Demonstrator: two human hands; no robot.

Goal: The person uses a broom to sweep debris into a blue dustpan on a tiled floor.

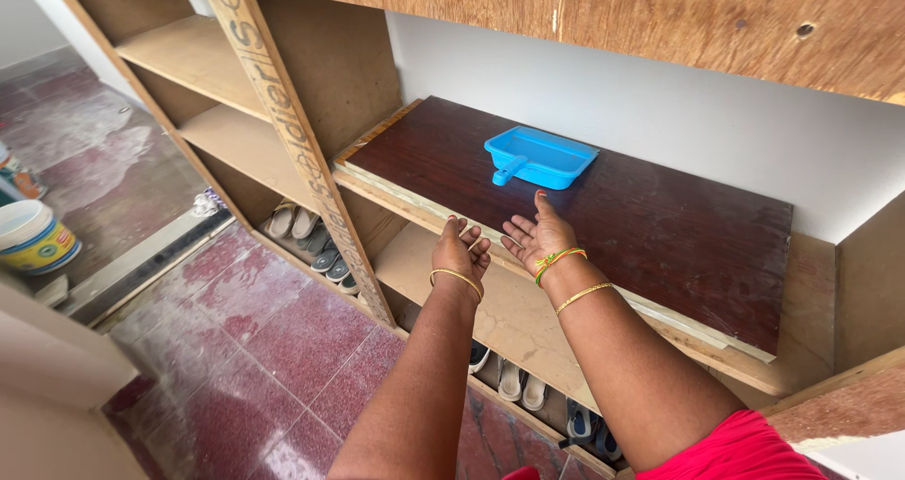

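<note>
Both my arms reach toward a wooden shelf unit. My left hand [460, 250] curls its fingers over the front edge of a dark reddish-brown board [660, 225] lying on the shelf. Just to its right, my right hand [537, 235] is held palm up, fingers spread, above the board's front edge and holds nothing. A blue plastic dustpan [539, 157] rests on the board a short way beyond my right hand, handle pointing toward the left.
A lighter wooden shelf [500, 310] sits below the board, with several sandals [320, 244] on the lowest level. A slanted wooden upright [292, 131] stands to the left. A paint bucket [33, 240] sits on the red tiled floor at far left.
</note>
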